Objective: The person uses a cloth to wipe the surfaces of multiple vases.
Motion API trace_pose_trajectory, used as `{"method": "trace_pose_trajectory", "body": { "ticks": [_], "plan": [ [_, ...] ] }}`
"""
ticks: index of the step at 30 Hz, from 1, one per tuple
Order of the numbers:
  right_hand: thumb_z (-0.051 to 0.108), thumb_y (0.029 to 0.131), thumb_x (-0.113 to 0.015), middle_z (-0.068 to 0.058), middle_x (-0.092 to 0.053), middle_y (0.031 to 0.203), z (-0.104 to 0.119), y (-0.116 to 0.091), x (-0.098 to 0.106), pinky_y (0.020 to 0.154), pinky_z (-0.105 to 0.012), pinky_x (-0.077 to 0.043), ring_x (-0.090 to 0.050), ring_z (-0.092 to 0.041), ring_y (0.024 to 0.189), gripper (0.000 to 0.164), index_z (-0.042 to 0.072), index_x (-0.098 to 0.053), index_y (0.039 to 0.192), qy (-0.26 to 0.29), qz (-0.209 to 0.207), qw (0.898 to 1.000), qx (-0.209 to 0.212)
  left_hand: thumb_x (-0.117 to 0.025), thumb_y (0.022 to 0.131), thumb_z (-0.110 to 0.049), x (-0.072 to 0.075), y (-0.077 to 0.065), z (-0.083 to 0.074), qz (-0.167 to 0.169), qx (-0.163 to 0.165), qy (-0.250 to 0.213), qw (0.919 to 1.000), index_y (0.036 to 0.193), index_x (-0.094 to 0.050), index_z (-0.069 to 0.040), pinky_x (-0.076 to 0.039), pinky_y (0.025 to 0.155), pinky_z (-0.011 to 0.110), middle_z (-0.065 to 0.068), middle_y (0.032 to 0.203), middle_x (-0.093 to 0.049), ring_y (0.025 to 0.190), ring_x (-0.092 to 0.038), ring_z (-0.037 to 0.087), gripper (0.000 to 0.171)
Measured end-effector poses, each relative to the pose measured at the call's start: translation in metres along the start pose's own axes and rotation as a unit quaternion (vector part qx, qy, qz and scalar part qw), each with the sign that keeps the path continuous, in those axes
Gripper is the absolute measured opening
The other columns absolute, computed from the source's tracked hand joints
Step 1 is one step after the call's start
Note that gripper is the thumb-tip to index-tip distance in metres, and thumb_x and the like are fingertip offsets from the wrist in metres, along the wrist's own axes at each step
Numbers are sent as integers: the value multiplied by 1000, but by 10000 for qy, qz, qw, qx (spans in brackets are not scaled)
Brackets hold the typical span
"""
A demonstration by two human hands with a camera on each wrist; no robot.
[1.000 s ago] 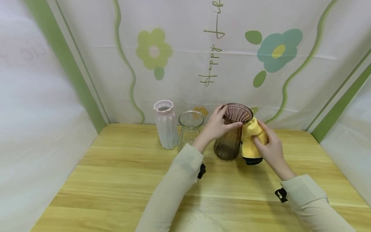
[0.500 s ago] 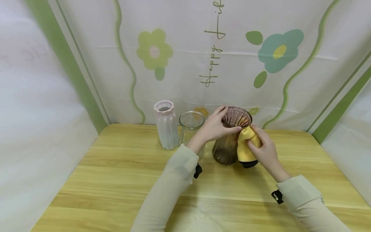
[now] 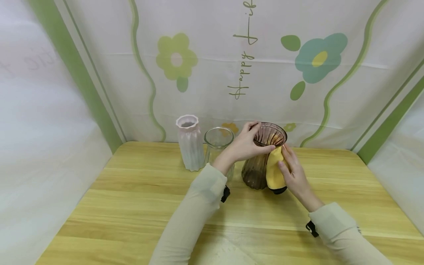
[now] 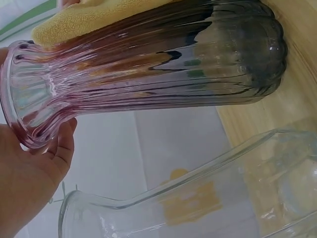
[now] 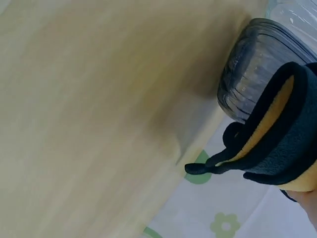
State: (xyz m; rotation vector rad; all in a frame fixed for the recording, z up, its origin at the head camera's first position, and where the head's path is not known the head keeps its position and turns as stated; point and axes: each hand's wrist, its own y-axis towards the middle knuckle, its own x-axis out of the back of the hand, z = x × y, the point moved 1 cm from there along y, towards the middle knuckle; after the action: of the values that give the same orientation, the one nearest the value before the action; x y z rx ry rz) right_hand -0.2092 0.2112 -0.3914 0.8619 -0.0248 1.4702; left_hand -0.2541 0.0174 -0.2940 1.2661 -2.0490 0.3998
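Note:
My left hand [image 3: 243,147] grips a ribbed glass vase [image 3: 254,172] at its neck, thumb in front and fingers behind the flared rim. The vase is tinted pink at the top and grey-brown toward the base, and it tilts slightly. In my right hand [image 3: 296,179] is a yellow cloth [image 3: 275,175] with dark edging, held against the vase's right side. The left wrist view shows the fuzzy cloth [image 4: 94,22] lying along the ribbed wall. Folded layers of the cloth [image 5: 297,129] hang close beside the vase base [image 5: 252,69] in the right wrist view.
A clear glass vase [image 3: 209,156] stands just left of the tinted one, partly hidden by my left hand and forearm. Farther left is a white fluted vase [image 3: 191,151] with a pinkish rim. A flower-printed curtain [image 3: 205,84] hangs behind the wooden table [image 3: 132,206].
The tinted vase has come slightly nearer and leftward with my left hand. My right hand has moved left, bringing the cloth in against the vase's side.

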Motion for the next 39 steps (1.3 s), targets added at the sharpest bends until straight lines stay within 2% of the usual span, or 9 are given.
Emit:
{"method": "trace_pose_trajectory", "body": {
  "ticks": [2,5,9,12,18,22,28,34,39],
  "plan": [
    [16,101,-46,-22,-19,157,0,0,-1,110,-66,-22,-18,-48,142,54,-2,-28,148,37,33,9998,-211,-65,85,-50,0,0,0,9,-11,9,10000,154,-14,-14,-35,114,43,2,160,-10,145,-28,24,93],
    [17,99,-50,-22,-23,156,0,1,-5,109,-65,-24,-22,-47,142,55,3,-29,149,86,-156,9990,-410,-64,86,-50,0,0,0,18,-24,44,10000,155,-13,-14,-35,114,43,2,160,-9,145,-28,24,93],
    [12,94,-58,-22,-36,150,0,2,-10,114,-29,-33,-34,-41,138,55,4,-38,145,-39,-644,9974,-319,-64,86,-50,0,0,0,15,-14,50,10000,155,-12,-14,-36,113,43,4,160,-8,145,-27,24,94],
    [5,88,-63,-25,-45,143,-2,4,-13,102,-2,-30,-43,-13,134,54,1,-46,139,-129,-1053,9943,77,-64,86,-50,0,0,0,2,26,9,10000,155,-10,-16,-36,113,44,3,161,-7,145,-27,25,94],
    [-8,75,-69,-31,-58,121,-6,6,-13,94,1,-36,-41,21,116,56,-1,-57,129,-362,-1446,9804,1291,-64,86,-50,0,1,0,-39,58,-31,10000,155,-8,-16,-36,113,44,2,161,-7,145,-27,25,95],
    [-10,69,-72,-31,-60,117,-11,4,-10,97,0,-34,-45,13,118,59,-3,-59,125,-662,-1346,9744,1677,-64,86,-51,0,1,-1,-52,46,4,10000,155,-7,-16,-36,113,44,2,161,-7,145,-27,25,96],
    [-15,61,-75,-32,-61,115,-20,-3,-7,100,1,-29,-59,-41,103,65,-6,-59,124,-1051,-957,9729,1825,-64,86,-51,-1,0,0,-79,39,-65,9999,155,-6,-17,-36,113,44,1,160,-8,145,-27,25,96],
    [-17,62,-75,-33,-59,117,-29,-12,-5,99,2,-26,-59,-48,102,64,-8,-59,123,-1059,-465,9809,1565,-64,85,-53,-2,0,1,-78,50,-98,9999,155,-6,-18,-37,112,44,1,160,-8,144,-29,25,97],
    [-11,70,-75,-33,-59,118,-34,-19,-3,92,-36,-51,-60,-49,102,58,-3,-60,125,-1227,-164,9865,1071,-64,85,-52,-4,0,1,-66,36,-148,9999,155,-8,-18,-37,112,44,1,160,-9,144,-29,25,96]
  ]
}}
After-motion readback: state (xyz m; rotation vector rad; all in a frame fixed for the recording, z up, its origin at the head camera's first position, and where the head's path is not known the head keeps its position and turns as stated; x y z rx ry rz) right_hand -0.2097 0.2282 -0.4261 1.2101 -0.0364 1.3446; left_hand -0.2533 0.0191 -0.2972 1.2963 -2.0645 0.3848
